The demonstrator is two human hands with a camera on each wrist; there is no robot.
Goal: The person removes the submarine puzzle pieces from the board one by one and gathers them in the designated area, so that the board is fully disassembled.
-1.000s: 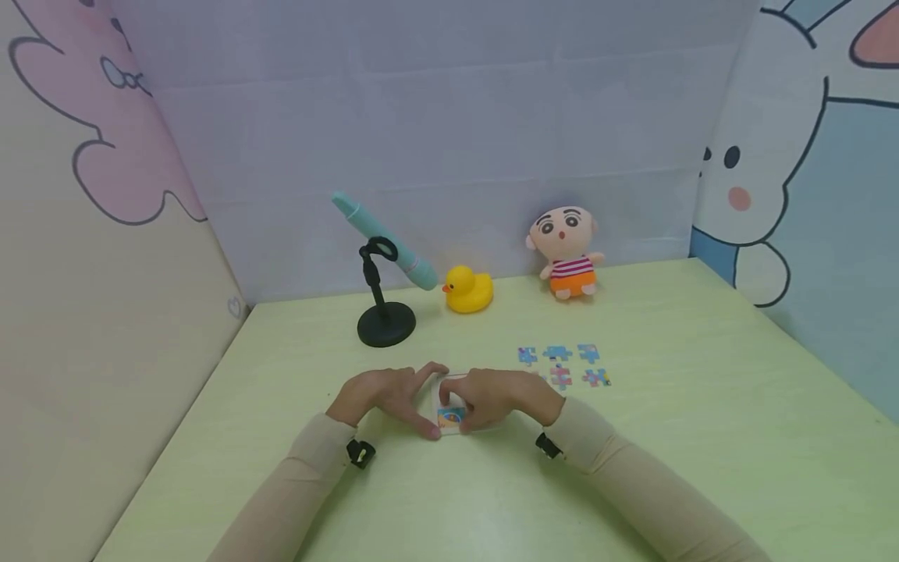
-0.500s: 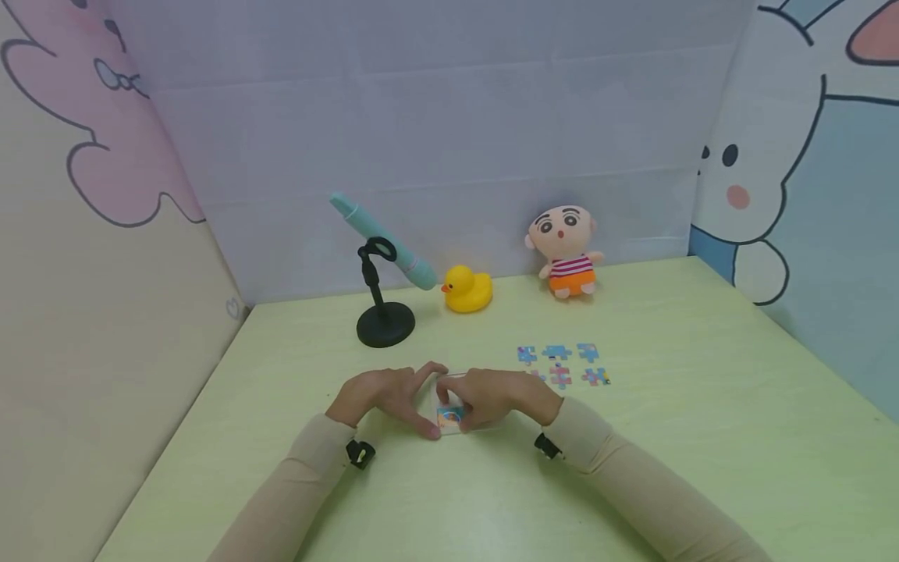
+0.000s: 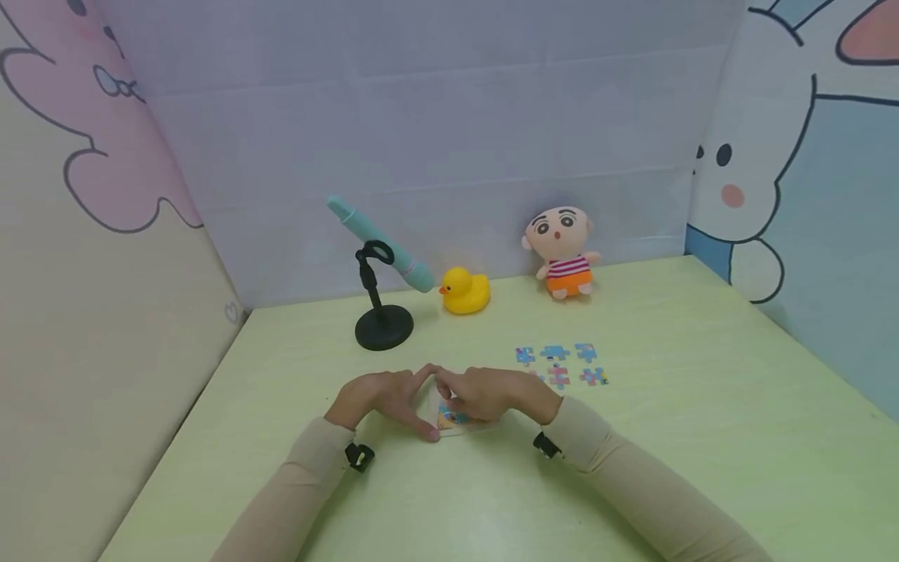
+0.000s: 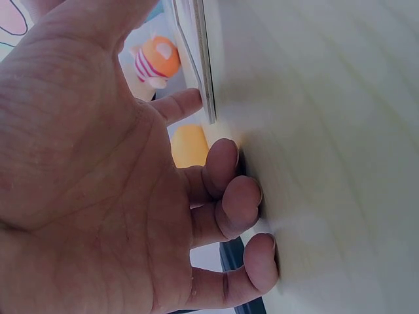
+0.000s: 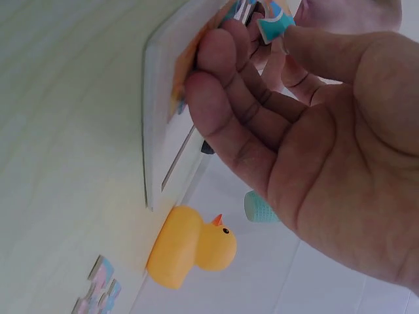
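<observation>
While we held the little puzzle tray (image 3: 469, 422) flat on the green surface (image 3: 632, 468), our two hands met over it. Our right hand (image 3: 492, 394) pinched a blue puzzle piece (image 5: 275, 25) between thumb and fingers (image 5: 222, 78), right above the tray. A moment before, those fingers sat a bit lower, so the piece looked closer to its spot but not pressed in. Our left hand (image 3: 382, 394) pressed the tray's edge with its first finger straight, the others curled on the surface. More loose pieces (image 3: 559, 364) lay near, to the right. Farther back stood the yellow duck (image 3: 465, 291).
</observation>
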